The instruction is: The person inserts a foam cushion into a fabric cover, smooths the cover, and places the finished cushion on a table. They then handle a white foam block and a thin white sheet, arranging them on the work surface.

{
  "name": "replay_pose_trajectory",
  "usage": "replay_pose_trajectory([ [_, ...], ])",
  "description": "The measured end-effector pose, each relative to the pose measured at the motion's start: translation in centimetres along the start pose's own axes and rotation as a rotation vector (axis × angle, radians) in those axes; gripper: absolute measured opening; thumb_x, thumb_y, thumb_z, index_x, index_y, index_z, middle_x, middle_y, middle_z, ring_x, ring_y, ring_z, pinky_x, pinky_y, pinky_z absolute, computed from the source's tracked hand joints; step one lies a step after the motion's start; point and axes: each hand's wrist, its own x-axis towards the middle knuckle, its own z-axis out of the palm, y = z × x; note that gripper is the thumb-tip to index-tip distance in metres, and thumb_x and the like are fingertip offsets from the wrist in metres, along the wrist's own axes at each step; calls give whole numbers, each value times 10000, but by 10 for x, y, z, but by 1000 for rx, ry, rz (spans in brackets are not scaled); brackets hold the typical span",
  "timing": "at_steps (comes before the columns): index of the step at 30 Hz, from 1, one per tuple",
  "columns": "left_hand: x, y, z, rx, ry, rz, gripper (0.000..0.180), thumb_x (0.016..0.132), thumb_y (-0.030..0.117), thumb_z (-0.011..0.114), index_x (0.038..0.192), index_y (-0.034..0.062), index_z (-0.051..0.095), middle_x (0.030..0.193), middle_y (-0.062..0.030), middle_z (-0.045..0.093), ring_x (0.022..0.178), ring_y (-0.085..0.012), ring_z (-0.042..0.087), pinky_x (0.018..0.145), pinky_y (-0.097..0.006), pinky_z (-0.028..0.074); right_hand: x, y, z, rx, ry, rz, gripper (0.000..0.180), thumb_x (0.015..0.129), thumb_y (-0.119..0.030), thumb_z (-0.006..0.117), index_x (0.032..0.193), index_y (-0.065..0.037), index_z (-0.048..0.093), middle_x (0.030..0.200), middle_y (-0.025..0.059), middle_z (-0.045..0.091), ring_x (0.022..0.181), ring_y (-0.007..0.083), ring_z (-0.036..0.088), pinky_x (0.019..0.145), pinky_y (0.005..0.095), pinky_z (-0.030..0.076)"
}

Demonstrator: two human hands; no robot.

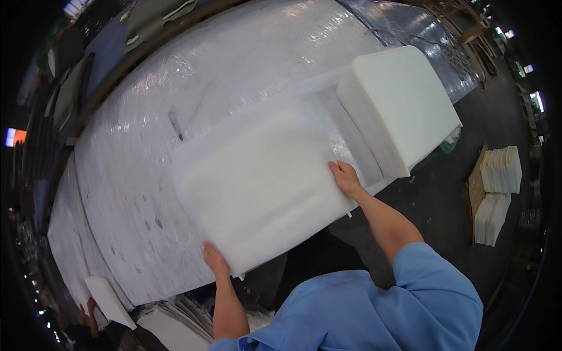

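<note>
A flat white padded piece (263, 181), soft like wadding or a cushion, lies on the plastic-wrapped table in front of me. My left hand (216, 260) is closed at its near left corner. At its right edge my right hand (346, 178) is closed too, thumb on top. The undersides of both hands' grips are hidden. Small white tabs (349, 214) stick out from the piece's near edge. To the right of it rests a thick white foam cushion block (404, 105) with rounded corners, apart from both hands.
Shiny clear plastic film (140, 146) covers the broad table. White foam pieces (497, 169) stand in an open cardboard box (475, 175) on the floor at right. Thin white sheets (175, 322) are stacked below the table's near edge. Another person's hand (92, 305) is near a white pad (110, 301) at lower left.
</note>
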Motion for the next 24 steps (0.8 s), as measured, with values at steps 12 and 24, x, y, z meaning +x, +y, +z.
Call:
replay_pose_trajectory([
  [12, -53, -10, -9, 374, 80, 205, 488, 1066, 363, 496, 868, -69, 608, 764, -177, 648, 696, -275, 583, 686, -424, 471, -59, 9, -10, -102, 102, -2, 408, 1003, -375, 591, 831, -10, 536, 737, 224, 595, 685, 374, 574, 656, 456, 447],
  [24, -24, -18, -10, 693, -56, 164, 485, 1076, 360, 406, 999, -53, 648, 985, -295, 674, 966, -502, 621, 850, -539, 480, -38, 29, 3, -401, 17, -72, 357, 1029, -358, 540, 898, -28, 576, 826, 252, 657, 833, 493, 620, 692, 555, 460],
])
